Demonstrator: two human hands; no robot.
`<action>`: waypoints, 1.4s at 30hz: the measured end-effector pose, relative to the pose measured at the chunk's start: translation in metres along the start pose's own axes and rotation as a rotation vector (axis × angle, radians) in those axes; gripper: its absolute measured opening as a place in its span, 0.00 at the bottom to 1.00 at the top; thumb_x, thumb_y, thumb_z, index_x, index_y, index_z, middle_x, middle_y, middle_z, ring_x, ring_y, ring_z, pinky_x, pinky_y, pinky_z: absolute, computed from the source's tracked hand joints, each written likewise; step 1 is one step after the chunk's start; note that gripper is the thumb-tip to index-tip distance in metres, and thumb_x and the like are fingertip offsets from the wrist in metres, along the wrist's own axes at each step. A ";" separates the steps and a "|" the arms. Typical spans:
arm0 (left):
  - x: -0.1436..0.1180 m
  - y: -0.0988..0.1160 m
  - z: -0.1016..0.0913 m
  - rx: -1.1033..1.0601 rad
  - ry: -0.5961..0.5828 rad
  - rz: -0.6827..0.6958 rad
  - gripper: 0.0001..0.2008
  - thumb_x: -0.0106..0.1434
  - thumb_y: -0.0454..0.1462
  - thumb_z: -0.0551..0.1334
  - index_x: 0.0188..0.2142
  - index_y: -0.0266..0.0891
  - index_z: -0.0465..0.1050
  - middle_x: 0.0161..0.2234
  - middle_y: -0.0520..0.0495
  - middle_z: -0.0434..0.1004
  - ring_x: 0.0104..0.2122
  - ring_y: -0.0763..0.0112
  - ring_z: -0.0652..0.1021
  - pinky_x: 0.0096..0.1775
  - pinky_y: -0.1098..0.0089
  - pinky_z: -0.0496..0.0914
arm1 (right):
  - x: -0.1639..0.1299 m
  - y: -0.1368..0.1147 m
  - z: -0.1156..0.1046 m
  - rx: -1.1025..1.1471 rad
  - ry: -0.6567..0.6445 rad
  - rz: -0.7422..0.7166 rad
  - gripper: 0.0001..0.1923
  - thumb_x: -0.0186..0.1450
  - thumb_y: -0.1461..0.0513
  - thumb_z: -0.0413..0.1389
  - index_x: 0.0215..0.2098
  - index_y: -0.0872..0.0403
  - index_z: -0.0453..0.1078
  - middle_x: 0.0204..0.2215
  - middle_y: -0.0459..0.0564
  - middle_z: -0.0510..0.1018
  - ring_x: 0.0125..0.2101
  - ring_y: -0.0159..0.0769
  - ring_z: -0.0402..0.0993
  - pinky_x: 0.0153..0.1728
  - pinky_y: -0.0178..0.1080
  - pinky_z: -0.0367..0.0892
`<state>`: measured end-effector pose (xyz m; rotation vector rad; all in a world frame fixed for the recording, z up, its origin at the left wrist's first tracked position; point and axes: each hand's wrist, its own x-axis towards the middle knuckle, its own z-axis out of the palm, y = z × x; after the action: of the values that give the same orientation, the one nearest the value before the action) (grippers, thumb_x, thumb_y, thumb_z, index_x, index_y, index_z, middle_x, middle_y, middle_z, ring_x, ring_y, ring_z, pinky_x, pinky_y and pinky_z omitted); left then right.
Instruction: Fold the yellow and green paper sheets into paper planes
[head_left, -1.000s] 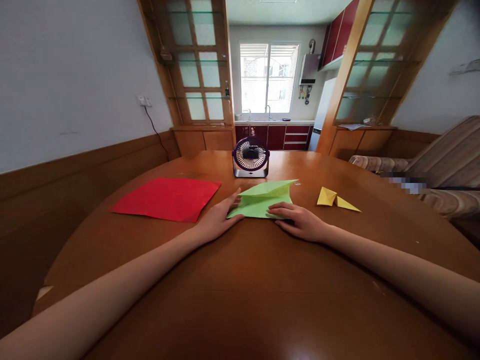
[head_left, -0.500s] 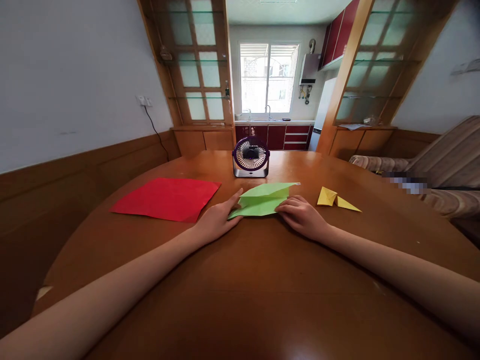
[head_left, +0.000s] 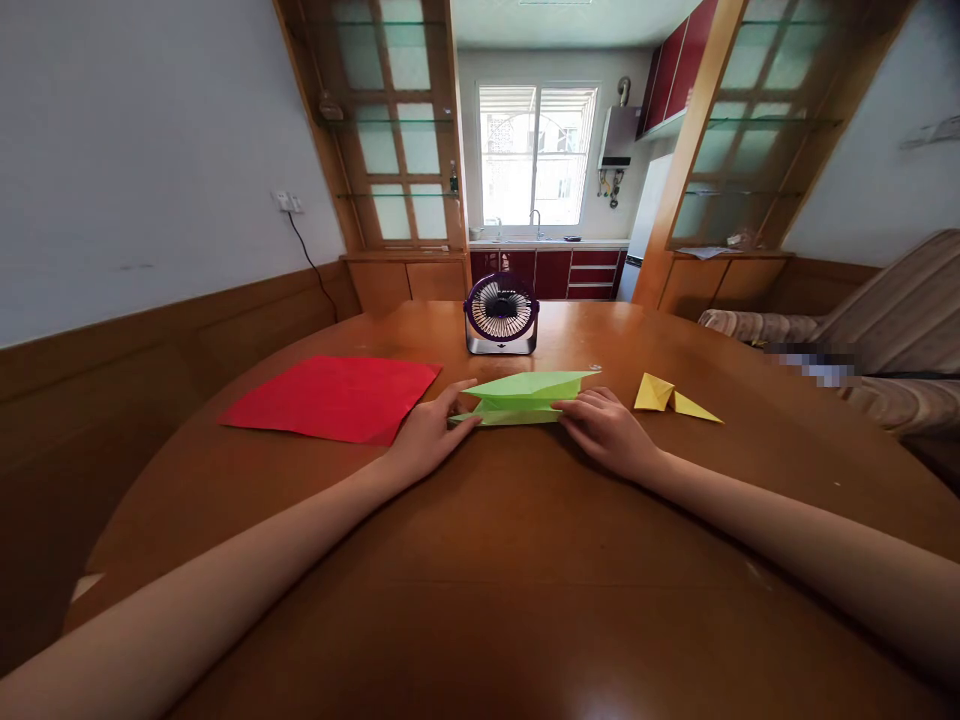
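A sheet of green paper [head_left: 525, 388], creased along its length, lies between my hands with its far part raised and bent over the near part. My left hand [head_left: 429, 432] grips its left end, thumb below and fingers above. At the right end, my right hand [head_left: 602, 420] pinches the paper with curled fingers; the thumb is partly hidden. Left of my left hand lies a flat sheet of red paper [head_left: 337, 398]. Folded yellow paper [head_left: 656, 393], with a pointed tail, rests to the right of my right hand.
A small purple desk fan [head_left: 502, 312] stands behind the green paper on the brown wooden table [head_left: 480, 560]. A striped sofa [head_left: 892, 320] is beyond the table's right edge. A wall [head_left: 150, 200] with a plugged-in cord runs along the left.
The green paper has folded up more along its crease, its far part tilting toward me and the sheet looking narrower. My left hand's fingers have drawn in around its left end.
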<state>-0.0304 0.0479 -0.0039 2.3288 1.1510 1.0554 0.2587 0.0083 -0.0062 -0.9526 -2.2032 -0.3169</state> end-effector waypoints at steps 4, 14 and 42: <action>0.002 -0.007 0.003 -0.153 0.036 -0.067 0.29 0.58 0.43 0.64 0.58 0.41 0.63 0.32 0.50 0.76 0.39 0.62 0.79 0.44 0.63 0.71 | -0.001 -0.003 -0.001 0.033 0.037 0.021 0.16 0.68 0.64 0.51 0.54 0.50 0.63 0.43 0.54 0.76 0.44 0.45 0.71 0.47 0.50 0.68; 0.005 -0.006 0.003 -0.207 0.035 -0.158 0.25 0.54 0.47 0.67 0.49 0.37 0.72 0.25 0.54 0.69 0.27 0.69 0.73 0.32 0.70 0.66 | -0.002 -0.002 0.001 0.037 0.157 -0.056 0.13 0.66 0.69 0.50 0.47 0.50 0.62 0.41 0.54 0.72 0.41 0.44 0.70 0.42 0.47 0.69; 0.008 -0.011 -0.004 -0.577 -0.127 -0.275 0.33 0.45 0.31 0.71 0.52 0.37 0.66 0.42 0.42 0.78 0.48 0.58 0.78 0.48 0.58 0.72 | 0.001 0.003 -0.002 0.150 0.283 0.159 0.22 0.67 0.62 0.54 0.58 0.47 0.59 0.56 0.56 0.65 0.57 0.47 0.63 0.57 0.55 0.60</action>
<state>-0.0359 0.0613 -0.0037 1.7097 0.9288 0.9633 0.2614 0.0103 -0.0047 -0.9321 -1.8553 -0.1951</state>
